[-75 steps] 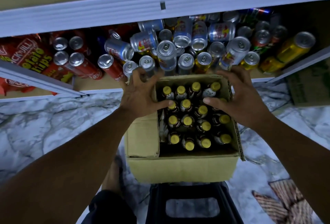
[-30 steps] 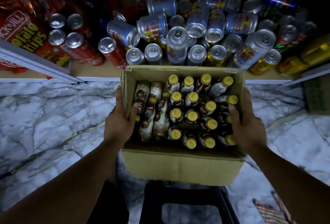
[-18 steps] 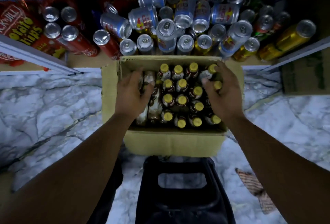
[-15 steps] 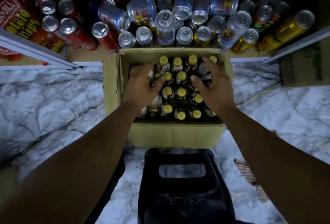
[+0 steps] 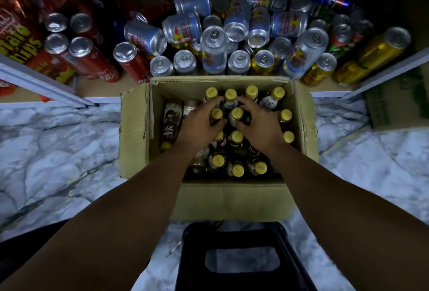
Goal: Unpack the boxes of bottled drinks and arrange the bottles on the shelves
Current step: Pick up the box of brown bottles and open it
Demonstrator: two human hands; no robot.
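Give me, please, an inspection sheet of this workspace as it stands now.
Surface: marble-patterned floor; the box stands on it.
Job's things: cardboard box open, flaps folded out; yellow-capped bottles mostly upright; flat bottles along its left wall.
Clutter: cans on the low shelf, some upright, some tipped in a pile; chip bag at left.
Grippers: left hand and right hand each grip one upright bottle in the box's middle.
Cables: nothing seen.
Surroundings: black stool this side of the box; another carton at right.
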